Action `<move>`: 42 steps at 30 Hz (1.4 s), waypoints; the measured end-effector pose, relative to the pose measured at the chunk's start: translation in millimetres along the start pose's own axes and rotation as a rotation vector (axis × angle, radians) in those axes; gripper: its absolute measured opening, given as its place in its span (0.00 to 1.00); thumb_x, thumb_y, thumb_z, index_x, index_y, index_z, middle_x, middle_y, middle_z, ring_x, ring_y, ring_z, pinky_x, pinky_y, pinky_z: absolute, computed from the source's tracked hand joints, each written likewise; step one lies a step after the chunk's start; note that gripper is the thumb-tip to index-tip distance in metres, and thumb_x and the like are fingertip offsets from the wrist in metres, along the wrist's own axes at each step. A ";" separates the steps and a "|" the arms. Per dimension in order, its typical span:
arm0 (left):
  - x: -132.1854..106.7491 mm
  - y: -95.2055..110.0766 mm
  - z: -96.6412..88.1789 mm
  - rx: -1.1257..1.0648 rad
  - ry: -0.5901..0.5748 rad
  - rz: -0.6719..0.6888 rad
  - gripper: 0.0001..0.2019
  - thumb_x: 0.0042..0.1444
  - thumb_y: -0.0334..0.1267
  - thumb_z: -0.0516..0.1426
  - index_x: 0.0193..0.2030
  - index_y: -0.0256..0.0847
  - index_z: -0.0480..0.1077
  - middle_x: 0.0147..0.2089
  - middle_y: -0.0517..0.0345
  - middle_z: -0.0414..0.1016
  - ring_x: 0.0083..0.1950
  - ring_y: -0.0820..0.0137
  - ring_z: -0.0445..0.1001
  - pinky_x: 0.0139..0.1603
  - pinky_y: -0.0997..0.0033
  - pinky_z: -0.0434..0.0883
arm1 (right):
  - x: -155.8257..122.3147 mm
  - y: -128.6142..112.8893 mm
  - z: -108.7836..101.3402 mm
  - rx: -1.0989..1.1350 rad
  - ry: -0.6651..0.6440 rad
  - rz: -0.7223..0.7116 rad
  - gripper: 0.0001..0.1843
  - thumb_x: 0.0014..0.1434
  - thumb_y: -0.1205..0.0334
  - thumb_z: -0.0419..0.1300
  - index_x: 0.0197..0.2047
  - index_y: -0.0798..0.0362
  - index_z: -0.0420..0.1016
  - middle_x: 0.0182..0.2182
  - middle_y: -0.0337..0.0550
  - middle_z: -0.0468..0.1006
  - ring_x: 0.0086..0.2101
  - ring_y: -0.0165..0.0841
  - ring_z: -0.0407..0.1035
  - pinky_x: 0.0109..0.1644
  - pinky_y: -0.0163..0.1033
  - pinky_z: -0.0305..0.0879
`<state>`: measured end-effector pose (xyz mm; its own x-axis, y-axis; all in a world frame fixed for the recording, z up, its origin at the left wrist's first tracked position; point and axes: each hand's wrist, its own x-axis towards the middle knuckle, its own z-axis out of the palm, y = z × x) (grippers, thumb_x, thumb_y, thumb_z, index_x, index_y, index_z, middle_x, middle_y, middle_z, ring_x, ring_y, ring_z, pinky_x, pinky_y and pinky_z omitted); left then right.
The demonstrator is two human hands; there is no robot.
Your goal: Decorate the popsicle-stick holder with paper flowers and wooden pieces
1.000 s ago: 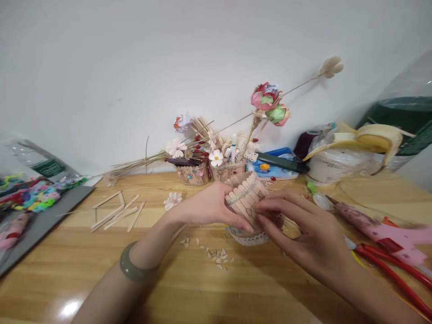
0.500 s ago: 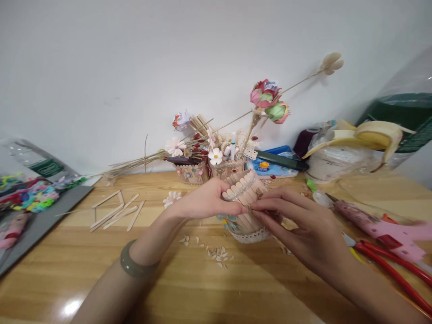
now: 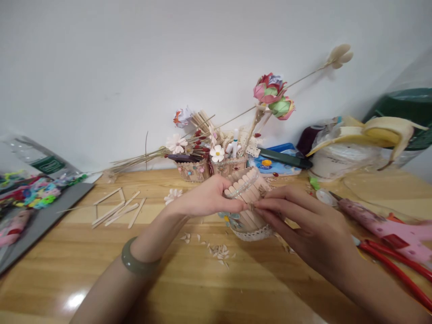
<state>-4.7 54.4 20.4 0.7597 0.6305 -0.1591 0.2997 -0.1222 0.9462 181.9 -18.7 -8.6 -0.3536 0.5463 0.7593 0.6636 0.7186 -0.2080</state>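
Observation:
Tilted above the wooden table is a pot made of craft sticks, with a glittery band near its top, lace trim around its lower end and a blue-and-yellow flower on its side. My left hand is wrapped round the pot's left side, its thumb lying across the sticks; the other fingers are hidden behind. My right hand pinches at the pot's front, close to the left thumb tip. Whatever lies between those right fingertips is too small to make out.
Wood chips and loose craft sticks lie on the table. At right are a pink glue gun, red-handled pliers and a banana peel. Decorated pots with flowers stand against the wall.
The view has shifted slightly. Both hands keep nearly the same hold on the pot, with the right fingertips still at its front.

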 end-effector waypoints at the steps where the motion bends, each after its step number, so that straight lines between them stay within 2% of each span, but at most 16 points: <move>1: 0.1 -0.3 0.0 0.001 0.000 0.005 0.06 0.46 0.36 0.58 0.23 0.35 0.70 0.22 0.66 0.64 0.26 0.79 0.61 0.29 0.78 0.62 | 0.3 0.1 0.1 -0.013 0.006 -0.009 0.06 0.59 0.71 0.56 0.39 0.55 0.71 0.33 0.44 0.74 0.33 0.28 0.70 0.34 0.33 0.68; 6: 0.8 -1.4 1.0 -0.027 0.000 0.015 0.06 0.46 0.36 0.59 0.26 0.35 0.72 0.25 0.64 0.68 0.29 0.78 0.64 0.32 0.76 0.64 | 1.4 -0.5 -1.1 -0.046 0.001 -0.022 0.05 0.59 0.71 0.56 0.37 0.55 0.72 0.32 0.44 0.75 0.32 0.29 0.71 0.34 0.34 0.69; 14: 1.0 -1.6 0.8 -0.071 -0.008 0.008 0.05 0.47 0.35 0.60 0.28 0.35 0.74 0.25 0.65 0.71 0.28 0.78 0.65 0.34 0.76 0.65 | 2.6 -1.4 -5.1 -0.065 -0.013 -0.021 0.07 0.59 0.69 0.55 0.37 0.50 0.73 0.31 0.43 0.76 0.32 0.31 0.72 0.33 0.36 0.70; 16: 1.4 -1.5 -1.0 -0.088 -0.018 -0.012 0.05 0.46 0.35 0.60 0.29 0.35 0.74 0.25 0.64 0.71 0.29 0.79 0.66 0.36 0.76 0.66 | 2.6 0.5 -7.5 0.001 -0.022 0.044 0.08 0.59 0.69 0.55 0.38 0.49 0.73 0.33 0.42 0.76 0.33 0.30 0.72 0.34 0.35 0.70; 20: 2.0 -1.1 -4.7 -0.100 0.000 -0.019 0.08 0.47 0.38 0.61 0.27 0.34 0.73 0.24 0.63 0.71 0.27 0.79 0.66 0.32 0.77 0.65 | 0.8 6.4 -10.0 0.166 0.042 0.328 0.07 0.59 0.64 0.56 0.42 0.46 0.72 0.38 0.42 0.74 0.39 0.33 0.70 0.41 0.40 0.69; 23: 1.5 -1.7 -5.7 -0.086 0.031 0.000 0.13 0.49 0.43 0.59 0.23 0.34 0.70 0.20 0.64 0.66 0.23 0.79 0.61 0.26 0.77 0.60 | -2.5 10.0 -5.6 0.301 -0.032 0.488 0.19 0.58 0.55 0.57 0.53 0.44 0.64 0.50 0.44 0.68 0.50 0.38 0.65 0.52 0.48 0.65; 25: 1.1 -2.4 -5.5 -0.090 0.027 0.014 0.15 0.51 0.45 0.57 0.21 0.35 0.69 0.19 0.66 0.63 0.22 0.80 0.59 0.24 0.77 0.58 | -4.6 11.0 -1.4 0.393 -0.137 0.527 0.26 0.56 0.52 0.58 0.57 0.43 0.58 0.56 0.44 0.62 0.55 0.40 0.59 0.58 0.53 0.58; 27: 1.0 -3.1 -5.2 -0.114 0.004 0.032 0.14 0.51 0.44 0.56 0.22 0.35 0.69 0.19 0.66 0.63 0.22 0.80 0.59 0.26 0.77 0.59 | -6.0 11.2 1.8 0.479 -0.195 0.550 0.27 0.56 0.52 0.57 0.58 0.40 0.57 0.59 0.42 0.58 0.58 0.41 0.55 0.61 0.54 0.53; 32: 1.2 -2.7 -4.4 -0.104 -0.018 0.010 0.08 0.44 0.38 0.61 0.30 0.36 0.72 0.25 0.64 0.69 0.27 0.79 0.65 0.31 0.77 0.64 | -8.4 10.4 4.9 0.686 -0.172 0.649 0.22 0.58 0.53 0.55 0.56 0.37 0.60 0.61 0.40 0.56 0.60 0.40 0.53 0.61 0.53 0.52; 37: -0.6 0.2 -1.8 -0.008 -0.013 -0.021 0.09 0.42 0.39 0.62 0.28 0.36 0.71 0.24 0.65 0.66 0.26 0.79 0.63 0.28 0.78 0.63 | -9.2 6.3 10.6 0.582 -0.103 0.682 0.24 0.55 0.53 0.57 0.56 0.39 0.61 0.58 0.41 0.60 0.59 0.42 0.53 0.61 0.55 0.53; 42: -1.1 1.7 0.1 0.025 0.004 -0.031 0.11 0.41 0.41 0.63 0.26 0.36 0.69 0.23 0.66 0.64 0.25 0.79 0.61 0.26 0.78 0.60 | -6.5 4.7 14.3 0.572 -0.119 0.684 0.26 0.54 0.51 0.58 0.56 0.41 0.59 0.58 0.43 0.60 0.56 0.42 0.59 0.60 0.56 0.54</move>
<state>-5.0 53.3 22.1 0.7473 0.6375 -0.1872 0.3376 -0.1217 0.9334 178.0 -12.8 -23.3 -0.0886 0.9515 0.2947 0.3355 0.3071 -0.8906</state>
